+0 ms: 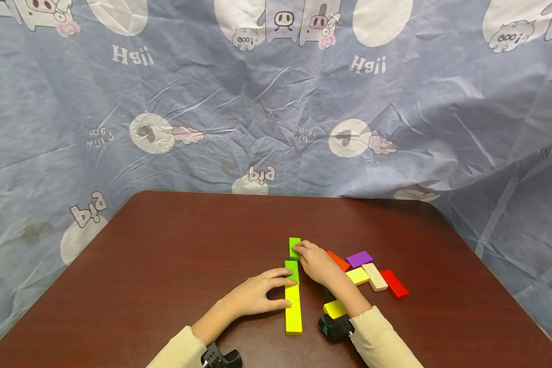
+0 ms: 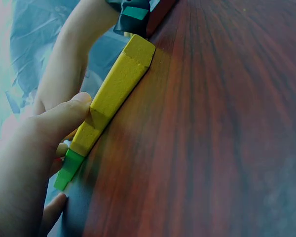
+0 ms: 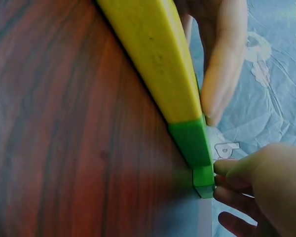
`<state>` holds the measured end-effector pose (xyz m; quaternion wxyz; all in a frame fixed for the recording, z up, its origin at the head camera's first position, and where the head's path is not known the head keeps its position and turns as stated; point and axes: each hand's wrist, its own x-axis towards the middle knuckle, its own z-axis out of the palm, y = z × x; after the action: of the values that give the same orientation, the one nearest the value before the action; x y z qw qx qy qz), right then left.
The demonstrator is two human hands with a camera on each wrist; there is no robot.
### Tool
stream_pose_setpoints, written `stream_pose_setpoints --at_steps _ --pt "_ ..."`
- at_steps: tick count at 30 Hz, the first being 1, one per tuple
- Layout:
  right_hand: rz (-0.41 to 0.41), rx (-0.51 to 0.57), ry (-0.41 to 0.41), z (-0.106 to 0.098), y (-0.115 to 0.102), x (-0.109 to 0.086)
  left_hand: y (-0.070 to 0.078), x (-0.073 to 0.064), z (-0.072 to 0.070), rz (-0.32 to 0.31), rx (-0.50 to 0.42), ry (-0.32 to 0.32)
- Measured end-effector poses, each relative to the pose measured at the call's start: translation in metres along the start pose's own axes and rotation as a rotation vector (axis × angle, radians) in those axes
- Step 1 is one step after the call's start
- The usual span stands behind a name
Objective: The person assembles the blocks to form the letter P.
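Left hand (image 1: 259, 292), fingers loosely spread, touches the green-yellow row (image 1: 295, 296) running toward the far edge of the bench (image 1: 188, 235). Right hand (image 1: 319, 263) touches the far green block (image 1: 294, 243); can't tell if pinched. Off-line push could skew the row; forearm (image 1: 351, 295) could drag the loose yellow block (image 1: 334, 309).

A yellow strip (image 1: 293, 312) lies flat at the lower centre of the head view, its upper end touching a green block (image 1: 293, 268). A second green block (image 1: 294, 242) lies just above, slightly right.
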<state>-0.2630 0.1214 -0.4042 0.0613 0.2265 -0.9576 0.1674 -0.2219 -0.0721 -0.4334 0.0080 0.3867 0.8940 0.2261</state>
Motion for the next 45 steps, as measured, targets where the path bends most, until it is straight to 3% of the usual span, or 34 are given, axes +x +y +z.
stream_pose_setpoints --at_steps 8,23,28,38,45 --pt "-0.015 0.007 -0.042 0.002 -0.008 -0.002 0.0 0.001 0.001 -0.006 -0.016 -0.008" --pt "0.01 0.036 -0.018 -0.004 -0.002 -0.008 0.001 0.001 0.003 -0.01 -0.03 -0.014" --pt "0.035 0.059 0.015 -0.017 0.012 -0.017 0.002 0.0 0.003 -0.008 -0.037 -0.018" --pt "0.016 0.048 -0.001 -0.041 0.062 -0.044 0.001 0.002 0.003 -0.016 -0.021 -0.004" --pt "0.031 0.013 -0.028 -0.045 0.079 -0.053 0.0 0.0 0.001 -0.019 -0.027 -0.015"
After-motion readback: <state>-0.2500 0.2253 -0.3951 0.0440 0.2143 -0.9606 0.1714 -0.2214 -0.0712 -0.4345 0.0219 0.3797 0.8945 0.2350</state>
